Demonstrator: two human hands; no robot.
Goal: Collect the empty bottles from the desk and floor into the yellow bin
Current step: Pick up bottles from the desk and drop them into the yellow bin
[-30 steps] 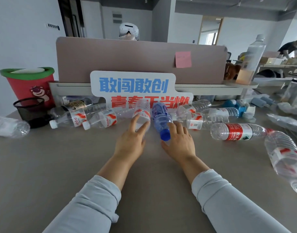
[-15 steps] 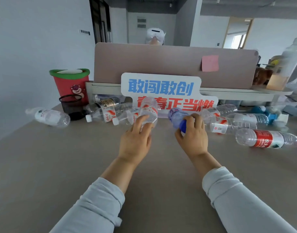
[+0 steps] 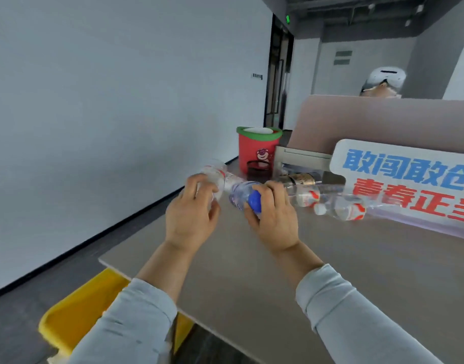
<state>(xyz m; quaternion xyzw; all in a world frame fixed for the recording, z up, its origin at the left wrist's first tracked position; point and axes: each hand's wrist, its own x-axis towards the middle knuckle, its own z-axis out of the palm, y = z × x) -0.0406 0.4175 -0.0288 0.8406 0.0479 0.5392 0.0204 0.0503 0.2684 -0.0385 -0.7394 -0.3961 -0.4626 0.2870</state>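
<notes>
Now left grip (image 3: 191, 219) curled round clear bottle (image 3: 214, 171), right grip (image 3: 274, 219) round blue-cap bottle (image 3: 241, 194). Bottles could bump, 1 slips, misses yellow bin (image 3: 75, 308) by worktop's (image 3: 252, 279) near-left corner.

Beige desk (image 3: 252, 271) carries lying bottles (image 3: 346, 210) — red tub (image 3: 257, 151), mesh cup (image 3: 257, 170), sign (image 3: 409, 179).

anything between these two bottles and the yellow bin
Nothing visible does. The left hand holds a clear bottle, the right hand a blue-capped bottle, above the desk; the yellow bin sits on the floor by its corner, partly under the edge.
</notes>
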